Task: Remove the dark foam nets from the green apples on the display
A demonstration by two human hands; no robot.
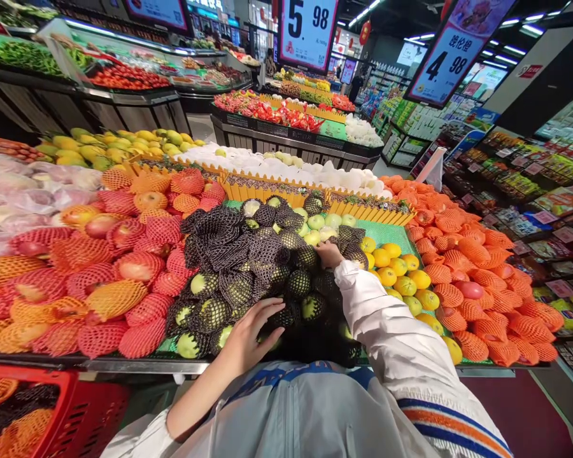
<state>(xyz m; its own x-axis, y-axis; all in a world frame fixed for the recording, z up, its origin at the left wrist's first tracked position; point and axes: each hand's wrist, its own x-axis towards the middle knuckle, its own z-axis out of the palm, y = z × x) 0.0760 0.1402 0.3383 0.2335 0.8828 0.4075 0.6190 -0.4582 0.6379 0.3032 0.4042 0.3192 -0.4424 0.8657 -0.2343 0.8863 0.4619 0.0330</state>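
Note:
My left hand [252,335] hovers low over the near part of a heap of green fruit in black foam nets [241,287]. Its fingers are stretched and the thumb stands apart, with nothing held. Farther off, my right hand [330,254] reaches to the back of the heap, beside bare pale-green fruit [312,238]. Its fingers are curled, and what they grip, if anything, is hidden. Empty black foam nets [214,238] lie bunched on the left of the heap. Dark shadow covers the fruit between my arms.
Pomegranates in pink and orange nets [138,267] lie left. Yellow oranges [407,285] and fruit in orange nets [477,280] lie right. A low yellow picket divider [267,191] runs behind. A red shopping basket [95,404] holding loose nets stands at lower left.

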